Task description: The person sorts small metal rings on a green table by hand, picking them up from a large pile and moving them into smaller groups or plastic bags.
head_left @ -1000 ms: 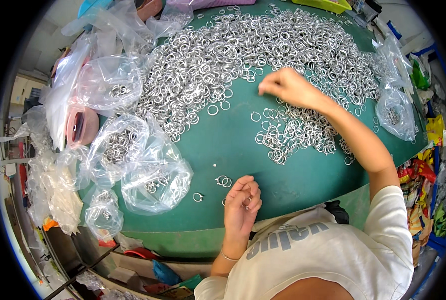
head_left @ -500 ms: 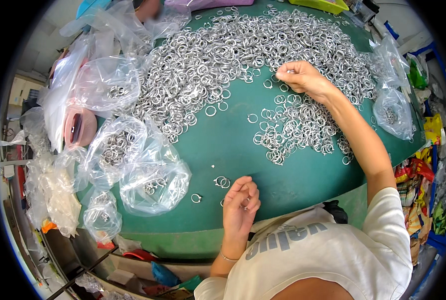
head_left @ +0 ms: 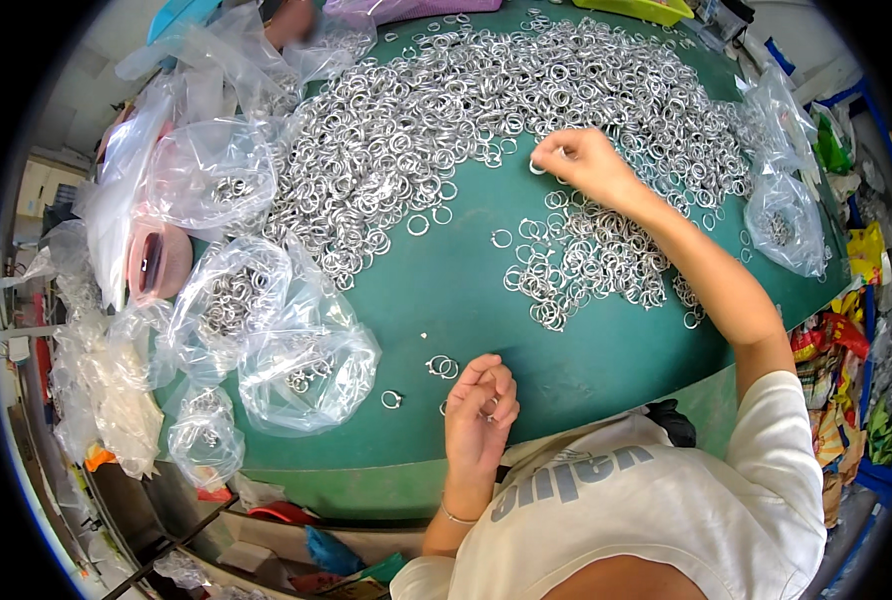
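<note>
My right hand (head_left: 586, 172) reaches over the green table, thumb and forefinger pinching a silver ring (head_left: 536, 168) at the near edge of a large heap of silver rings (head_left: 506, 85). Under its wrist lies a smaller pile of the same rings (head_left: 591, 262). My left hand (head_left: 480, 415) stays low near the table's front edge, palm up with the fingers curled in; silvery bits of a ring show between them. Just left of it are a few loose rings (head_left: 443, 367) and a single ring (head_left: 393, 400) with a small stub on its band.
Clear plastic bags (head_left: 311, 375) holding rings line the table's left side, around a pink container (head_left: 159, 262). Another bag of rings (head_left: 786, 228) sits at the right edge. Purple (head_left: 416, 8) and yellow-green baskets (head_left: 636, 10) stand at the far edge. A person's blurred hand (head_left: 291, 22) shows far left.
My right hand has shifted left, away from the loose rings by the heap, with a ring now visible at its fingertips. The left hand keeps nearly the same place and curl.
</note>
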A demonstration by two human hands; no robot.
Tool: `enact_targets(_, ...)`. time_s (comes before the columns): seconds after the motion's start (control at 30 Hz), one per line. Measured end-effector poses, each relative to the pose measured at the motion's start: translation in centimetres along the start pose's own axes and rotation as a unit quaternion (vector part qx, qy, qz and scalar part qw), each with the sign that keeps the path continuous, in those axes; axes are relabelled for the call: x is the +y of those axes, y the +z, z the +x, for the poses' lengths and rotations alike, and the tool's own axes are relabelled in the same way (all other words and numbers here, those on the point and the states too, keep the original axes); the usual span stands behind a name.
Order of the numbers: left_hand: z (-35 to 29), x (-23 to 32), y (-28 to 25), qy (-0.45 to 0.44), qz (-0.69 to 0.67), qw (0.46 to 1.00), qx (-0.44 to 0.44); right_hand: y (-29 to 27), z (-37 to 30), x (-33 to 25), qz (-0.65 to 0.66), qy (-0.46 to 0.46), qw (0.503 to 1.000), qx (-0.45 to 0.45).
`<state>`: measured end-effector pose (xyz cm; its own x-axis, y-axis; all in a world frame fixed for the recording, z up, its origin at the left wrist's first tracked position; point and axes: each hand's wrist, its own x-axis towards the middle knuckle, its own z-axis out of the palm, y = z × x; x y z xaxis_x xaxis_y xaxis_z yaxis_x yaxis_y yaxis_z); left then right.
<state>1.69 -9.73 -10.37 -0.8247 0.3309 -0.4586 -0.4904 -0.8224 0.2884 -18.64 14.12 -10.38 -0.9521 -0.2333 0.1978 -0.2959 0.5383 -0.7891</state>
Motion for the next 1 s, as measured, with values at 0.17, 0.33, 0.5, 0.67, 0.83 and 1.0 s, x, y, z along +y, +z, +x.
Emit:
enact_targets(0.17, 0.1, 0.1, 0.0, 0.003, 0.006, 1.000, 0.010, -3.1, 0.6, -3.2, 0.591, 0.230, 0.772, -0.039)
enact_targets(0.33, 0.2, 0.0, 0.0, 0.006, 0.000, 1.000, -0.003, -1.4, 1.3, -1.0, -0.087, 0.033, 0.996, -0.018)
enact_targets(0.5, 0.2, 0.0, 0.0, 0.006, 0.001, 1.000, 0.001, 0.8, 0.2, -0.8, -0.389, -0.003, 0.921, 0.017)
enact_targets(0.67, 0.1, 0.0, -0.3, 0.009, -0.001, 1.000, -0.006, -2.9, 0.4, -2.0, 0.297, 0.207, 0.932, -0.010)
enact_targets(0.83, 0.2, -0.1, -0.1, 0.009, 0.011, 1.000, -0.009, -5.3, -0.6, -1.8, 0.582, 0.172, 0.795, 0.003)
enact_targets(1.0, 0.2, -0.2, -0.1, 0.011, 0.013, 1.000, -0.008, -5.0, -1.1, -0.8, 0.535, 0.188, 0.824, 0.011)
